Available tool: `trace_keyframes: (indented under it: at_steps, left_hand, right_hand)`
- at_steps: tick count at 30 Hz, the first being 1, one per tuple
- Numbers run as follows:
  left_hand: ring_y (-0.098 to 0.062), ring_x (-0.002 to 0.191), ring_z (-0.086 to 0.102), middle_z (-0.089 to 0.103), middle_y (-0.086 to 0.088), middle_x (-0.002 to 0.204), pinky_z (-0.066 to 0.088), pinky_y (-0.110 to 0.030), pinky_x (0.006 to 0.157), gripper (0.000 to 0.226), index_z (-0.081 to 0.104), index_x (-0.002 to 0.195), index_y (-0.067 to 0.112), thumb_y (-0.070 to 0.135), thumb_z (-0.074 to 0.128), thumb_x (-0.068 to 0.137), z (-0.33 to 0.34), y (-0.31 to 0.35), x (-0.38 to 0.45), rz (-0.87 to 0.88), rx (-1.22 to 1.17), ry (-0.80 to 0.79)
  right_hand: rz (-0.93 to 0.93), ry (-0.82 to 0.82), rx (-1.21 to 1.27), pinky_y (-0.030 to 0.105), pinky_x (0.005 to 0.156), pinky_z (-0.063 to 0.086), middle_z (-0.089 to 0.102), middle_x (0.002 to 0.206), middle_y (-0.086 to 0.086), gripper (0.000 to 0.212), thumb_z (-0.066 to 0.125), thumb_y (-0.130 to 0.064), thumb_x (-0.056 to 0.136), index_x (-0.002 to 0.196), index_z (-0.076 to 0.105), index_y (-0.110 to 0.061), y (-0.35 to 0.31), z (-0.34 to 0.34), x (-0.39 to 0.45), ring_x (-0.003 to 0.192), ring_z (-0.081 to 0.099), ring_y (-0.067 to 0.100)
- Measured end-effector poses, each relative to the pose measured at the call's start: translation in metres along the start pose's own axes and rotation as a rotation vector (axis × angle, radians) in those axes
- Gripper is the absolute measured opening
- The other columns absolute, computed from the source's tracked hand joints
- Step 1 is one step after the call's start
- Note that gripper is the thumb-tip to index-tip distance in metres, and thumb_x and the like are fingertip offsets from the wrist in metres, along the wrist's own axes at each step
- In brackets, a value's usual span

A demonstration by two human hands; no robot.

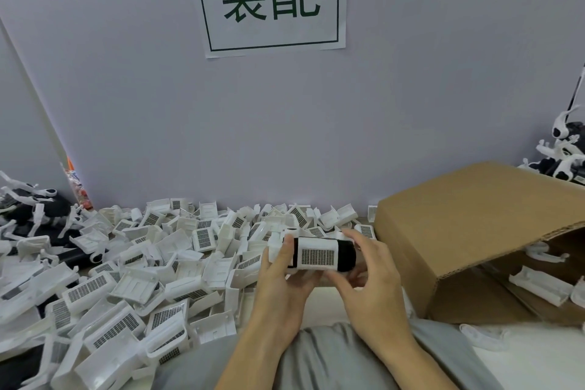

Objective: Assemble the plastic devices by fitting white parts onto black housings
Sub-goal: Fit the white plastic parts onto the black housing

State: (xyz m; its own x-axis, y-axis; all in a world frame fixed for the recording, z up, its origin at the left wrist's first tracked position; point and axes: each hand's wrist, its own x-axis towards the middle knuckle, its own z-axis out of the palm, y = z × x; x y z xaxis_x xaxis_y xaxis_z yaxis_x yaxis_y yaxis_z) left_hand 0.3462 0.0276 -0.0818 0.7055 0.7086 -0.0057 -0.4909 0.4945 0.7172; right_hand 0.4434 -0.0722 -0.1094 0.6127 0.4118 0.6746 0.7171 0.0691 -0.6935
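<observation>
Both hands hold one device in front of me, above my lap. Its black housing (344, 255) lies sideways, and a white part (316, 255) with a dark mesh grille wraps over its middle. My left hand (281, 282) grips the device's left end, thumb on top. From the right, my right hand (370, 272) grips the black end, thumb underneath and fingers curled over the top. A large heap of loose white grille parts (133, 279) covers the surface to the left and behind the hands.
An open cardboard box (468, 247) lies on its side at the right, with white parts inside. Assembled black-and-white devices are piled at far right (566, 155) and far left (28, 215). A wall with a paper sign (269, 0) stands close behind.
</observation>
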Motion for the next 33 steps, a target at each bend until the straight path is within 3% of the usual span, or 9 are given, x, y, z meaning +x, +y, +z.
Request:
trace_keyframes:
  at_steps: [4,7,10,13,18,22,27,31,33]
  left_hand:
    - [-0.033,0.090,0.074,0.073,-0.023,0.108,0.063,-0.039,0.071,0.065,0.061,0.115,0.003,0.041,0.080,0.066,0.001,0.000,0.000,0.065,0.113,0.103]
    - [-0.027,0.083,0.076,0.077,-0.013,0.092,0.060,-0.033,0.061,0.059,0.064,0.113,0.008,0.045,0.075,0.069,-0.001,-0.001,0.002,0.083,0.097,0.158]
    - [-0.033,0.095,0.074,0.075,-0.019,0.106,0.062,-0.035,0.065,0.063,0.061,0.123,0.004,0.045,0.072,0.076,-0.004,-0.003,0.003,0.041,0.090,0.119]
    - [-0.039,0.103,0.071,0.070,-0.024,0.117,0.064,-0.039,0.069,0.065,0.059,0.126,0.004,0.046,0.069,0.078,-0.005,-0.006,0.003,0.018,0.102,0.075]
    - [-0.034,0.069,0.074,0.064,-0.019,0.103,0.060,-0.036,0.055,0.037,0.063,0.107,0.011,0.045,0.048,0.102,-0.006,-0.008,0.006,0.099,0.155,0.201]
    - [-0.032,0.054,0.068,0.066,-0.021,0.101,0.057,-0.034,0.047,0.021,0.055,0.100,0.015,0.028,0.038,0.103,-0.008,-0.009,0.006,0.206,0.276,0.277]
    - [-0.024,0.043,0.060,0.064,-0.022,0.094,0.051,-0.031,0.038,0.026,0.055,0.095,0.013,0.026,0.036,0.104,-0.009,-0.012,0.012,0.227,0.338,0.299]
    - [-0.025,0.035,0.056,0.061,-0.024,0.090,0.046,-0.030,0.032,0.025,0.055,0.091,0.009,0.021,0.038,0.104,-0.011,-0.013,0.019,0.173,0.370,0.286]
    - [-0.028,0.032,0.052,0.059,-0.026,0.088,0.041,-0.027,0.032,0.025,0.055,0.090,0.005,0.019,0.040,0.104,-0.010,-0.012,0.021,0.158,0.389,0.282]
  right_hand:
    - [-0.019,-0.047,-0.048,0.007,0.073,0.049,0.046,0.120,-0.006,0.058,0.081,-0.015,0.082,0.116,0.052,-0.051,-0.001,-0.001,-0.001,0.092,0.059,0.000]
    - [-0.031,-0.149,-0.174,0.019,0.086,0.053,0.039,0.131,-0.010,0.053,0.080,-0.024,0.083,0.128,0.056,-0.041,-0.003,-0.002,-0.001,0.103,0.056,0.002]
    - [-0.051,-0.177,-0.325,0.031,0.089,0.055,0.036,0.133,-0.014,0.057,0.076,-0.027,0.085,0.135,0.052,-0.036,-0.007,-0.003,-0.001,0.107,0.058,0.011]
    - [-0.034,-0.142,-0.358,0.026,0.094,0.051,0.041,0.132,-0.012,0.052,0.072,-0.026,0.088,0.135,0.052,-0.030,-0.008,-0.005,-0.002,0.112,0.053,0.009]
    - [0.138,-0.104,-0.270,0.013,0.087,0.043,0.056,0.118,-0.010,0.041,0.065,-0.033,0.090,0.130,0.055,-0.029,-0.007,-0.003,-0.002,0.104,0.054,0.004]
    - [0.385,-0.010,-0.029,0.018,0.070,0.053,0.073,0.080,-0.015,0.010,0.068,-0.032,0.089,0.098,0.067,-0.027,-0.010,-0.008,0.005,0.075,0.068,0.002]
    - [0.894,-0.116,0.543,0.023,0.057,0.050,0.069,0.071,0.004,0.027,0.063,-0.026,0.098,0.087,0.071,-0.002,-0.022,-0.025,0.040,0.056,0.058,0.012]
    - [0.859,-0.112,0.824,0.017,0.046,0.048,0.070,0.075,0.010,0.019,0.061,-0.018,0.099,0.092,0.066,-0.001,-0.051,-0.069,0.110,0.061,0.062,0.014]
    - [0.735,-0.003,0.925,0.014,0.045,0.048,0.067,0.091,0.015,0.021,0.055,-0.017,0.102,0.104,0.063,0.003,-0.067,-0.107,0.164,0.074,0.064,0.021]
